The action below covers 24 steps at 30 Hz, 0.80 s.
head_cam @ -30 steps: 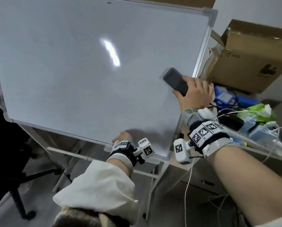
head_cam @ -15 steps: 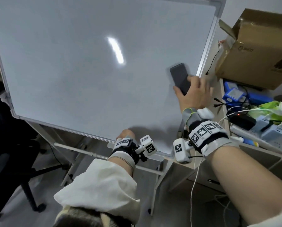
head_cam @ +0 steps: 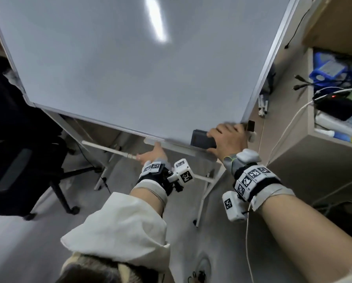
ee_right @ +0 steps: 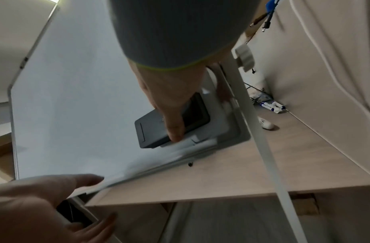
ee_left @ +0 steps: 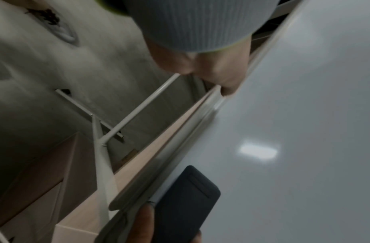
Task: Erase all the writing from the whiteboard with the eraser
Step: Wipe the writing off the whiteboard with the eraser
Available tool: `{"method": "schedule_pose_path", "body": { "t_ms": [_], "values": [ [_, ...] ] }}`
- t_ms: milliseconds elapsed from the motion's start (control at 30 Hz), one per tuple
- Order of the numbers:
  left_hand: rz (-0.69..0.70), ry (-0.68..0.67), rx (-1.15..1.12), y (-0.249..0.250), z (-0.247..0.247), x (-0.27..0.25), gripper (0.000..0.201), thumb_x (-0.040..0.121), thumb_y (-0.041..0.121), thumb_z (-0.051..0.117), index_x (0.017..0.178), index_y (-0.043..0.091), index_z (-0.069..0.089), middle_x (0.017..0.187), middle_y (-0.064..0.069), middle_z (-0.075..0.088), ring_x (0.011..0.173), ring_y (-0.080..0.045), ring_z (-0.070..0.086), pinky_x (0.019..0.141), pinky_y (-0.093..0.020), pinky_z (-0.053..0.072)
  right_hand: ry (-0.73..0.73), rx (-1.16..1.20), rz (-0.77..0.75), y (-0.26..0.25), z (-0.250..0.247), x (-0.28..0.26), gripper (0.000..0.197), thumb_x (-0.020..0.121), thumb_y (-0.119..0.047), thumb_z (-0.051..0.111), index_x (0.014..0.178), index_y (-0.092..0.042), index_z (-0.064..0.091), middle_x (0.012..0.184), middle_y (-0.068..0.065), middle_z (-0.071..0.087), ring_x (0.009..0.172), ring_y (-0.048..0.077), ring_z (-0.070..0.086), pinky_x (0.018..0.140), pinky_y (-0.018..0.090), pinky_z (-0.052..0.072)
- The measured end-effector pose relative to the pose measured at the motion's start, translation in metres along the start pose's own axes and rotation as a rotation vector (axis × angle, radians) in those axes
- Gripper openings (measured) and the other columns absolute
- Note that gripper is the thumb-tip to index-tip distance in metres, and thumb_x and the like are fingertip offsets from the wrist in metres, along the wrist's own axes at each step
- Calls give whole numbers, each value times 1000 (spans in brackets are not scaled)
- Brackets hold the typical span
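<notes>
Closest in, the left hand (head_cam: 152, 154) reaches under the bottom edge of the whiteboard (head_cam: 130, 68), thumb up on the front of the frame and fingers spread loosely below it. That is touch and steadying, not a clamp; the fingers are apart. Just beyond, over to the right, the right hand (head_cam: 228, 137) has the dark eraser (head_cam: 201, 138) pinched between thumb and fingers, a firm hold, and presses it flat against the board's lower right corner, right above the marker tray (head_cam: 171, 147). The right wrist view confirms it: the thumb lies across the eraser's back, the pad is on the white surface, tucked into the corner of the frame.

Further up, the board face reads clean. Only the reflection of a ceiling light streaks across it, and no strokes of ink show anywhere visible. The very top edge is out of shot, so that strip stays unconfirmed. By the look of it, this corner is the last patch, and the job is all but finished. Off to the far right, a shelf (head_cam: 334, 137) cluttered with cables and chargers.
</notes>
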<state>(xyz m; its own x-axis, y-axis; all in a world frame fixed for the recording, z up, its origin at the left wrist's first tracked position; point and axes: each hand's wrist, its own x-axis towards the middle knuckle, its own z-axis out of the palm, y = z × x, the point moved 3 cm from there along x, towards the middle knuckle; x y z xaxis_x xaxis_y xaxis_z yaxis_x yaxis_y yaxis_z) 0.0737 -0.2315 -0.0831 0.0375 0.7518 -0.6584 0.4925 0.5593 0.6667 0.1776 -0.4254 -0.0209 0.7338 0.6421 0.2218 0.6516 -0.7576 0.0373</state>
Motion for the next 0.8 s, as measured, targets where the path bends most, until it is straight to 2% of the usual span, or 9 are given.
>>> {"method": "schedule_pose_path", "body": {
  "t_ms": [67, 100, 133, 200, 300, 400, 467, 700, 800],
  "values": [
    [-66, -210, -113, -15, 10, -6, 81, 69, 53, 73, 133, 9, 49, 113, -9, 67, 94, -29, 67, 75, -37, 54, -43, -59, 0, 3, 5, -12, 50, 57, -50, 86, 98, -28, 67, 97, -2, 65, 95, 24, 58, 82, 39, 29],
    [-85, -296, -191, -22, 17, -10, 68, 75, 48, 74, 125, 6, 54, 105, -11, 70, 85, -27, 68, 64, -32, 54, -59, -87, -1, 6, 8, -19, 50, 59, -51, 85, 100, -27, 66, 98, -2, 64, 96, 24, 57, 82, 39, 29],
    [-82, -366, -245, -27, 25, -12, 57, 83, 40, 73, 122, 2, 56, 104, -14, 71, 82, -27, 68, 58, -29, 54, -66, -104, -2, 8, 10, -26, 50, 62, -51, 84, 101, -27, 65, 99, -1, 64, 96, 25, 57, 82, 39, 30],
    [-49, -454, -281, -29, 35, -22, 43, 91, 26, 69, 120, -3, 57, 99, -15, 69, 79, -27, 69, 60, -29, 58, -69, -138, 5, 14, 13, -37, 48, 65, -49, 82, 103, -25, 64, 101, 0, 64, 95, 25, 57, 83, 39, 32],
    [-39, -515, -306, -23, 43, -30, 28, 94, 10, 63, 116, -5, 56, 92, -20, 64, 70, -28, 64, 66, -37, 59, -63, -148, 19, 19, 13, -45, 47, 65, -46, 83, 101, -23, 64, 98, 2, 64, 92, 27, 58, 82, 39, 34],
    [-69, -511, -295, -24, 43, -26, 36, 91, -1, 59, 125, -11, 53, 91, -23, 65, 70, -31, 67, 70, -46, 61, -51, -148, 25, 20, 16, -46, 47, 61, -43, 86, 97, -21, 66, 93, 4, 64, 87, 28, 58, 80, 39, 34],
    [-57, -521, -297, -25, 40, -25, 33, 93, -2, 55, 125, -12, 53, 82, -20, 64, 69, -30, 66, 77, -46, 59, -41, -139, 16, 19, 16, -44, 48, 59, -44, 87, 96, -21, 66, 92, 3, 64, 86, 28, 58, 79, 39, 32],
    [-46, -468, -264, -10, 32, -7, 32, 95, -2, 56, 124, -14, 53, 78, -17, 63, 62, -27, 65, 57, -38, 60, -4, -77, -2, -7, 24, -25, 47, 57, -42, 87, 94, -22, 67, 90, 2, 63, 84, 27, 57, 78, 38, 31],
    [-34, -458, -241, -12, 35, -12, 35, 92, -2, 59, 125, -12, 51, 87, -19, 64, 59, -25, 64, 46, -34, 58, 4, -88, 18, 7, 19, -35, 48, 56, -42, 88, 93, -20, 67, 88, 3, 63, 83, 27, 58, 76, 39, 31]
  ]
}}
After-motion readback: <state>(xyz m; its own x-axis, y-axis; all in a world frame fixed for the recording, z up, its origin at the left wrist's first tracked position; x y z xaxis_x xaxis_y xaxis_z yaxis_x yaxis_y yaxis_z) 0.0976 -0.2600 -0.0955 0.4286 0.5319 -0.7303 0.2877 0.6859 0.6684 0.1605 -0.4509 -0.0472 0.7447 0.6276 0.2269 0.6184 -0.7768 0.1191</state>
